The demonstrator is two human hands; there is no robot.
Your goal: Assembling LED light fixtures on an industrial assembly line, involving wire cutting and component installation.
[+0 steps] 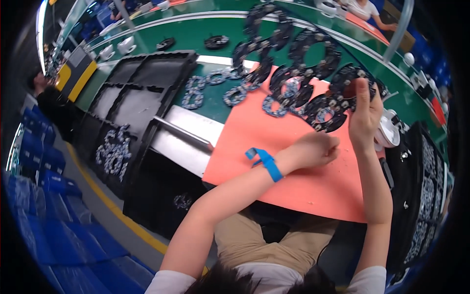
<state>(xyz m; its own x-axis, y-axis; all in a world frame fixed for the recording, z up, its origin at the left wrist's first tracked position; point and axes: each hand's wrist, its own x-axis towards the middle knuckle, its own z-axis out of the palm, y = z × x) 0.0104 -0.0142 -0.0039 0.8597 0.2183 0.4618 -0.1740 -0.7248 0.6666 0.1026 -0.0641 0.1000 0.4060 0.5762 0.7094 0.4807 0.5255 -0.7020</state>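
Observation:
A black openwork sheet of joined rings with small metal spots (313, 51) is raised at a slant over the far part of the salmon-coloured mat (293, 188). My right hand (364, 115) grips its right edge, thumb up. My left hand (320, 148), with a blue wrist strap (268, 165) behind it, is curled just below the sheet's near edge; whatever its fingers hold is hidden. Ring-shaped blue-and-white mottled pieces (192, 93) lie on the green bench left of the sheet, and others show through its openings.
At left is a black divided tray (142, 98) with more mottled pieces (116, 152). A metal rail (181, 132) runs beside the mat. White round devices (388, 130) and a loaded black rack (426, 191) are at right. Blue bins (68, 210) line the left; other people work beyond.

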